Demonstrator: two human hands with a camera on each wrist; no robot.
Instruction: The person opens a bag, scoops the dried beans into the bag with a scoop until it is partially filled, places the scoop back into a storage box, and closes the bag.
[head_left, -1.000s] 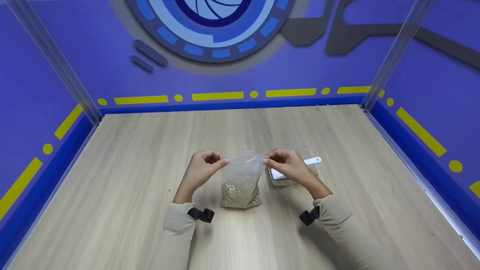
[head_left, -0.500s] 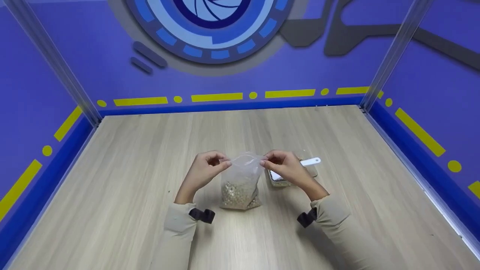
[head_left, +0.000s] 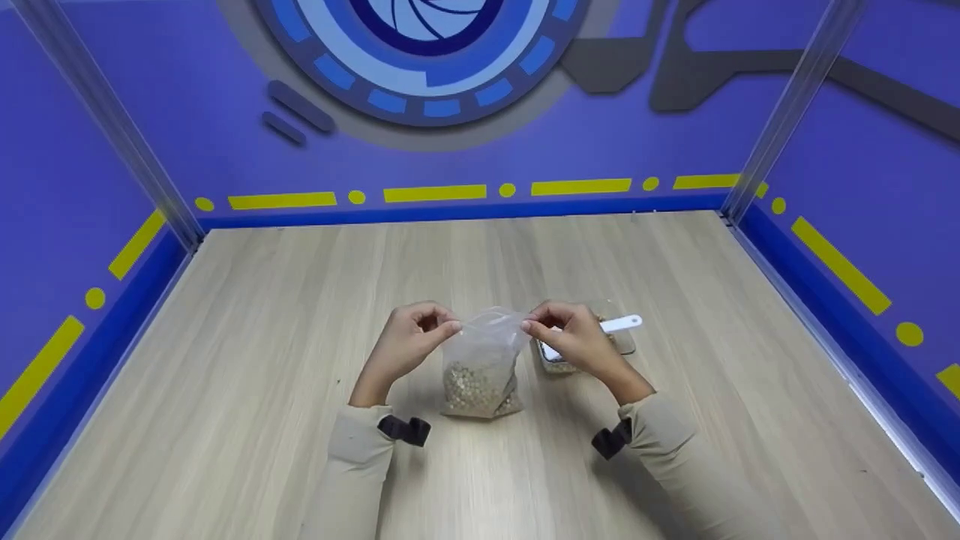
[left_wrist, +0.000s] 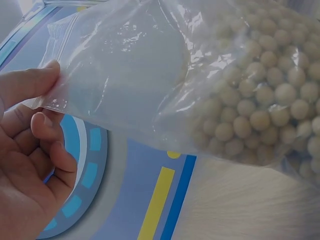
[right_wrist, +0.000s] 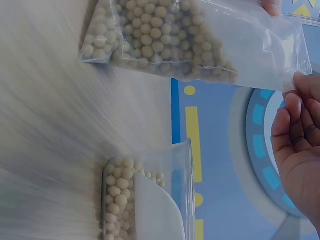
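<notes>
Standing upright on the table, a clear zip bag (head_left: 487, 346) is about half full of small round beige balls (left_wrist: 270, 95). The thumb and fingers of my left hand (head_left: 411, 337) pinch its upper left corner. At the opposite top corner, my right hand (head_left: 576, 339) pinches the plastic the same way. The bag's top edge stretches between both hands, with the zip strip showing in the left wrist view. Whether its mouth is sealed, I cannot tell. In the right wrist view, the lower part of the bag (right_wrist: 155, 37) bulges with the balls.
Just right of the bag, partly behind my right hand, is a clear plastic box (head_left: 556, 367) holding more beige balls. A white scoop (right_wrist: 157, 210) lies in it, its handle (head_left: 624, 323) sticking out to the right. Patterned blue walls (head_left: 450, 169) enclose the wooden table (head_left: 262, 300).
Both hands have drawn slightly closer together, the right one shifting a little left. The top of the bag looks slacker. Its base has stayed in place.
</notes>
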